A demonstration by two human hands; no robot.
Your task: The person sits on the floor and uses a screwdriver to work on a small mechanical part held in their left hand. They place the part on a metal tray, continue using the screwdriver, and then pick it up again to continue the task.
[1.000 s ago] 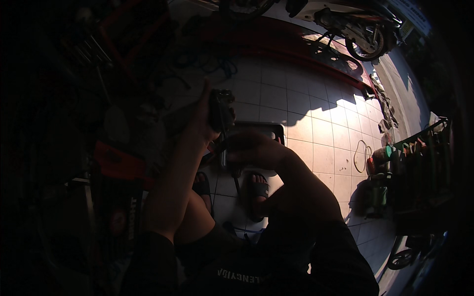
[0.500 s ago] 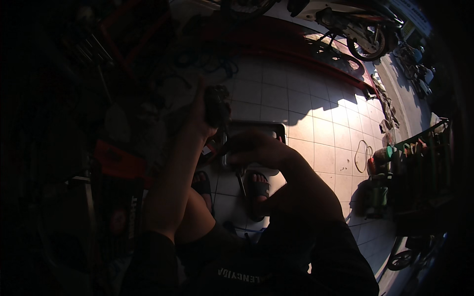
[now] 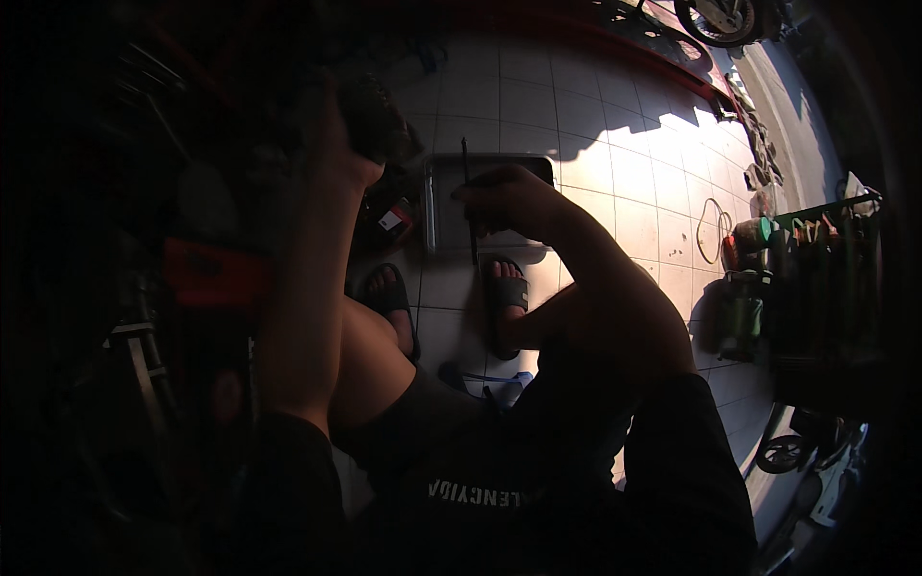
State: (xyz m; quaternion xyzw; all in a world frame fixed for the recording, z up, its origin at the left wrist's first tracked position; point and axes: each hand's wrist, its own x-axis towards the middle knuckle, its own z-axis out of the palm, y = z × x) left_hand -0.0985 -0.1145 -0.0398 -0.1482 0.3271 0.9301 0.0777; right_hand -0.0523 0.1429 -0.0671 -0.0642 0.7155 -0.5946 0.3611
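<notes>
In deep shade at the left, my left hand (image 3: 343, 149) is closed around a dark, bulky mechanical part (image 3: 382, 117); its exact kind does not show. My right hand (image 3: 509, 200) pinches a thin dark rod (image 3: 465, 158) that points away from me, its lower end near my right foot. Beneath the right hand lies a shallow rectangular grey tray (image 3: 432, 216) on the tiles. Left of the tray, a dark red and black object with a white label (image 3: 391, 220) sits near my left foot. The rod is apart from the mechanical part.
My sandalled feet (image 3: 506, 293) stand just below the tray. A red case (image 3: 216, 274) lies at the left. Bottles and tools fill a rack (image 3: 816, 250) at the right. A loop of cord (image 3: 709, 230) lies on sunlit tiles. A motorcycle wheel (image 3: 718, 17) shows at the far right.
My hands have moved apart. The left hand with the mechanical part shifted left and farther out; the right hand now shows the rod clearly over the tray. The view has tilted lower.
</notes>
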